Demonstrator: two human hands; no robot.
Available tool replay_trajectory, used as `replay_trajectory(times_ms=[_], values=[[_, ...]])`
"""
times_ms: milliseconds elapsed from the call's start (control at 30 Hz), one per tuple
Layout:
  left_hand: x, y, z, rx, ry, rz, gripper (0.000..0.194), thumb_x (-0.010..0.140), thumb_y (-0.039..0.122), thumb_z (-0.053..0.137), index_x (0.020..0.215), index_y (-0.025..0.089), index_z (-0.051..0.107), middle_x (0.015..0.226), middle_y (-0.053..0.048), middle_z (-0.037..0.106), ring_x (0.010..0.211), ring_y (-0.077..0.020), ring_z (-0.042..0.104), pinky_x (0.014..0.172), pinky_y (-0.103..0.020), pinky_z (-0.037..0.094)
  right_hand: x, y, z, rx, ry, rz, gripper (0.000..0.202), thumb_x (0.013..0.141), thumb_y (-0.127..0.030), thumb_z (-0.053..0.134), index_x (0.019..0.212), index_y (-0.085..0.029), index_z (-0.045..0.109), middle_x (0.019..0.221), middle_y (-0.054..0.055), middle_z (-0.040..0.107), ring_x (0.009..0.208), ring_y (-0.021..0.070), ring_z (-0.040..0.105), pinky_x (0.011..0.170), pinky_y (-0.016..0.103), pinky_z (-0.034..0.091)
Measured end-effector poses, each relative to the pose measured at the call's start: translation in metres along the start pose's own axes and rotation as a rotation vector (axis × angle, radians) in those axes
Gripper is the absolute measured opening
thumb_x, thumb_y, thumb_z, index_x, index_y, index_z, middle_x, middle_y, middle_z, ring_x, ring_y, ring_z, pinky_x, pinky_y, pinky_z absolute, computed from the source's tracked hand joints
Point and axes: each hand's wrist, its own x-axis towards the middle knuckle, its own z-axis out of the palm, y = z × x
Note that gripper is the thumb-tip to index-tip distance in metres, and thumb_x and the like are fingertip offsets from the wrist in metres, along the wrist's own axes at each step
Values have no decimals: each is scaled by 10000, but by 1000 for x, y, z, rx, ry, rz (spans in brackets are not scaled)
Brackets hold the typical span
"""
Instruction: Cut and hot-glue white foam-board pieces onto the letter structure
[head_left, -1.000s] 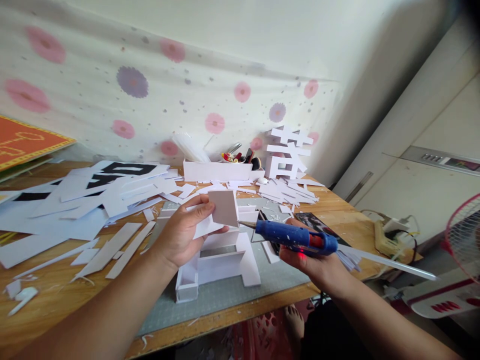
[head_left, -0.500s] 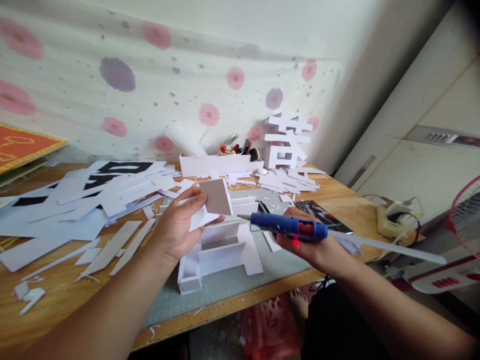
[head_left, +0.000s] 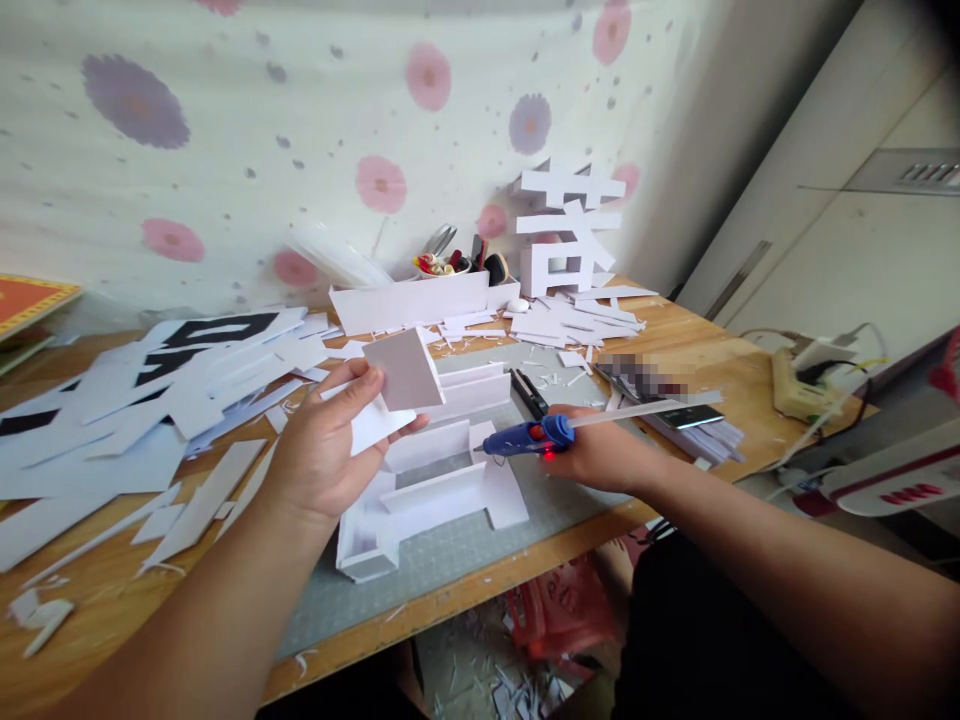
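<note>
- Head view: wooden table [head_left: 697, 370] crowded with white offcuts; big loose pile of paper scraps [head_left: 150, 400] on my left, some with black print.
- Grey cutting mat [head_left: 465, 550] under the work. On it sits a white foam-board structure [head_left: 427, 490], open channels facing up.
- Far side: long white tray [head_left: 409, 300] with scissors and pens, and a finished white foam character [head_left: 566, 235] standing upright against the flowered wall cloth.
- Black pen [head_left: 529, 393] lies on the mat just beyond the glue gun; blurred dark item further right.
- My left hand [head_left: 322, 450] is raised above the structure, fingers and thumb pinching a small white foam-board piece [head_left: 409, 370], tilted, face toward me.
- My right hand [head_left: 600, 455] is wrapped around the blue glue gun [head_left: 529, 438], held low over the mat, nozzle pointing left toward the structure, glue stick trailing out to the right. Nozzle is apart from the held piece.
</note>
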Motion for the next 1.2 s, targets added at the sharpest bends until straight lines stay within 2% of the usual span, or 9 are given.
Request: replay_trajectory(times_ms=[267,467,800,1033,1200], values=[[0,0,-2,35,-5,1,156,724,213,791,760,242,642,987,-17,673,950,-247,624,632,-415,658,3,-6,5,-108,5,20,62,721,-203,636,752,-192,584,814,59,654,710,199,606,646,285,429],[2,-2,-5,23,-25,15,178,705,221,815,761,250,649,957,-14,673,923,-244,630,630,-410,655,5,-3,8,-57,20,37,111,718,-213,649,827,-196,633,871,73,699,750,213,618,659,290,439],[2,-2,-5,14,-32,25,169,704,211,817,759,251,662,952,-14,671,919,-240,628,622,-410,657,2,-7,1,-2,40,38,108,713,-199,645,821,-193,640,744,31,656,662,179,576,612,274,433],[1,-1,-2,34,-15,16,157,710,221,805,780,241,666,951,-27,676,912,-245,632,610,-407,656,2,-4,-1,112,123,-15,60,682,-165,650,734,-190,636,636,-11,613,586,143,529,552,250,404],[1,-1,-1,28,-2,10,175,692,215,815,754,229,651,926,-29,674,899,-247,635,594,-404,655,3,-1,-2,205,147,-38,53,678,-187,652,726,-200,632,644,-17,625,610,155,556,571,264,430]])
